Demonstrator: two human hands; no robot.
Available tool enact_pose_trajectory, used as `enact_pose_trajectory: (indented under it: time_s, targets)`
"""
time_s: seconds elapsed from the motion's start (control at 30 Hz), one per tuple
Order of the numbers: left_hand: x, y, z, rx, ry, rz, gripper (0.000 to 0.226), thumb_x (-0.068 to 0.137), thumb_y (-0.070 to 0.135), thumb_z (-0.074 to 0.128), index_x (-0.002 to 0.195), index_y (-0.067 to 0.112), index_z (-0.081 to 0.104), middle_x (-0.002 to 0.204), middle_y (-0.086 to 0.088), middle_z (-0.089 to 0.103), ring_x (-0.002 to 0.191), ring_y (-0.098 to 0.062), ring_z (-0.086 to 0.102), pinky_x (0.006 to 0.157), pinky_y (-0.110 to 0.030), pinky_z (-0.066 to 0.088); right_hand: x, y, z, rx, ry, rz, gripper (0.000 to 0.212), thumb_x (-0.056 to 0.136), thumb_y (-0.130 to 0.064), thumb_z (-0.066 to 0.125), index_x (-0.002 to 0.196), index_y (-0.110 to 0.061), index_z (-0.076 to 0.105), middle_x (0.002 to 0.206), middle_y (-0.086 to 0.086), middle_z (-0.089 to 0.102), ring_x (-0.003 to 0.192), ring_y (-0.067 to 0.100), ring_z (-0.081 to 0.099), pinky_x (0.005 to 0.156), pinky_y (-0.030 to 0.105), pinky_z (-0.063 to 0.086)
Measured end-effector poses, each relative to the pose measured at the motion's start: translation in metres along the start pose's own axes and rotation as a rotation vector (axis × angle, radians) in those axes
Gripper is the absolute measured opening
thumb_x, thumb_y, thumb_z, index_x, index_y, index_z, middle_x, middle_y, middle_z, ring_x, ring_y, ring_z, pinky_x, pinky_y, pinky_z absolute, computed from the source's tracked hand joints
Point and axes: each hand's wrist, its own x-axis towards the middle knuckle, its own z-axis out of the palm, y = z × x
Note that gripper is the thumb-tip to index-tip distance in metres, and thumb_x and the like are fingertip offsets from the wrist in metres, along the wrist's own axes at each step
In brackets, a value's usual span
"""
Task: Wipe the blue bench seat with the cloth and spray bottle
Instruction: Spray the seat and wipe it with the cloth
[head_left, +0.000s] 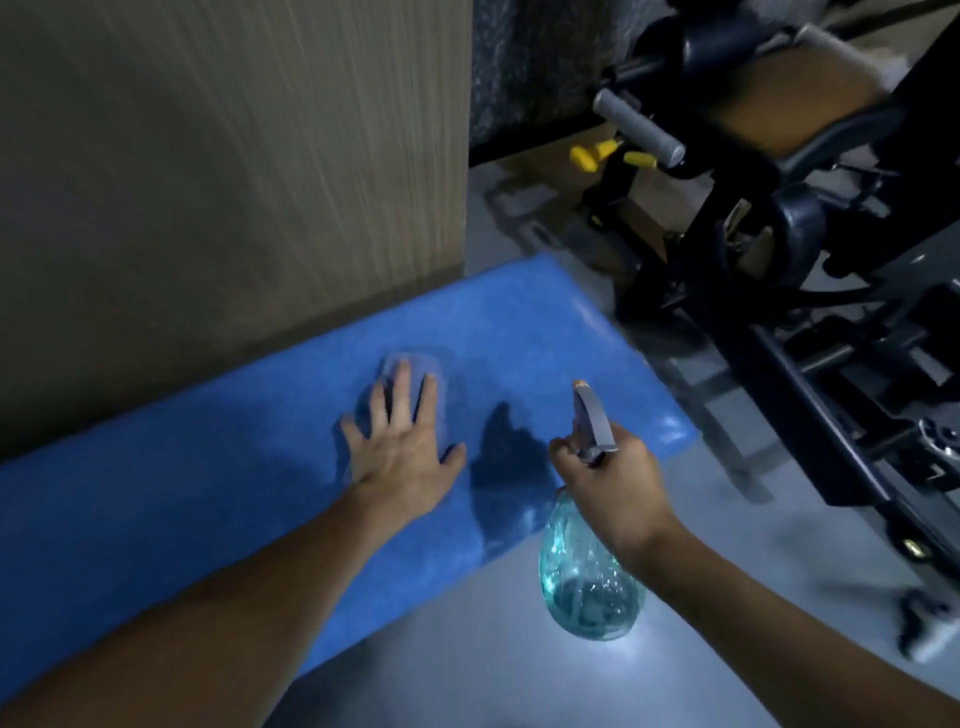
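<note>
Pressing the cloth (411, 361) flat onto the blue bench seat (208, 493) with the left hand (400, 441), palm down, fingers straight and spread. Pinning it mid-seat, toward the far edge by the wall panel (234, 156), and covering most of it. Gripping the spray bottle (587, 571) in the right hand (613, 483), fingers curled round the neck below the trigger head, nozzle pointing to the far side. Hanging the bottle's body over the floor (467, 665), just off the seat's near edge and right of the cloth. Judging the cloth light, soft and limp, likely bunching unless driven by a flat palm. Judging the bottle thin clear plastic, partly filled, weighted low, best taken at the neck. Judging the seat padded, smooth, probably slick where wet.
</note>
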Motion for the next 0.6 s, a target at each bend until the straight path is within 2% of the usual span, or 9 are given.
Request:
enact_pose_trajectory:
  time_s: [0.07, 0.13, 0.23, 0.33, 0.5, 0.6]
  targets:
    - [-0.001, -0.006, 0.011, 0.014, 0.153, 0.121, 0.077, 0.083, 0.063, 0.046, 0.152, 0.036, 0.025, 0.164, -0.002, 0.012, 0.144, -0.034, 0.018, 0.104, -0.06, 0.031, 0.001, 0.01, 0.007, -0.027, 0.004, 0.015, 0.025, 0.083, -0.023, 0.066, 0.07, -0.012, 0.049, 0.057, -0.001, 0.047, 0.055, 0.02, 0.045, 0.062, 0.037, 0.055]
    - [0.002, -0.014, 0.018, -0.006, 0.209, 0.163, 0.068, 0.085, 0.059, 0.049, 0.147, 0.032, 0.043, 0.16, -0.003, 0.027, 0.141, -0.036, 0.028, 0.101, -0.055, 0.038, 0.001, 0.013, 0.01, -0.06, 0.018, 0.012, 0.026, 0.084, -0.024, 0.066, 0.07, -0.012, 0.048, 0.058, 0.0, 0.048, 0.054, 0.019, 0.042, 0.053, 0.029, 0.043]
    - [0.004, -0.019, 0.023, 0.021, 0.21, 0.171, 0.066, 0.086, 0.057, 0.057, 0.144, 0.027, 0.047, 0.156, -0.004, 0.034, 0.136, -0.037, 0.033, 0.099, -0.052, 0.04, 0.001, 0.014, 0.01, -0.1, 0.026, 0.017, 0.025, 0.085, -0.028, 0.067, 0.075, -0.011, 0.052, 0.063, 0.003, 0.055, 0.055, 0.02, 0.049, 0.049, 0.026, 0.037]
    - [0.002, -0.022, 0.022, 0.025, 0.221, 0.153, 0.066, 0.085, 0.056, 0.058, 0.143, 0.026, 0.048, 0.153, -0.004, 0.036, 0.133, -0.037, 0.036, 0.095, -0.052, 0.041, -0.003, 0.017, 0.009, -0.118, 0.046, 0.03, 0.022, 0.085, -0.026, 0.067, 0.079, -0.012, 0.052, 0.071, 0.009, 0.061, 0.06, 0.026, 0.055, 0.052, 0.028, 0.039]
    - [-0.011, -0.048, 0.022, 0.051, 0.221, 0.106, 0.068, 0.083, 0.054, 0.061, 0.143, 0.025, 0.049, 0.149, -0.005, 0.039, 0.13, -0.037, 0.038, 0.091, -0.054, 0.044, -0.019, 0.018, 0.014, -0.066, -0.057, 0.06, 0.013, 0.084, -0.017, 0.066, 0.09, -0.011, 0.056, 0.076, 0.011, 0.059, 0.062, 0.026, 0.053, 0.058, 0.034, 0.046]
    - [-0.021, -0.069, 0.019, 0.06, 0.201, 0.048, 0.069, 0.084, 0.056, 0.059, 0.145, 0.027, 0.045, 0.151, -0.005, 0.036, 0.133, -0.036, 0.036, 0.094, -0.056, 0.043, -0.028, 0.016, 0.027, -0.028, -0.098, 0.062, 0.014, 0.08, -0.015, 0.066, 0.089, -0.008, 0.057, 0.077, 0.018, 0.061, 0.064, 0.032, 0.057, 0.067, 0.049, 0.054]
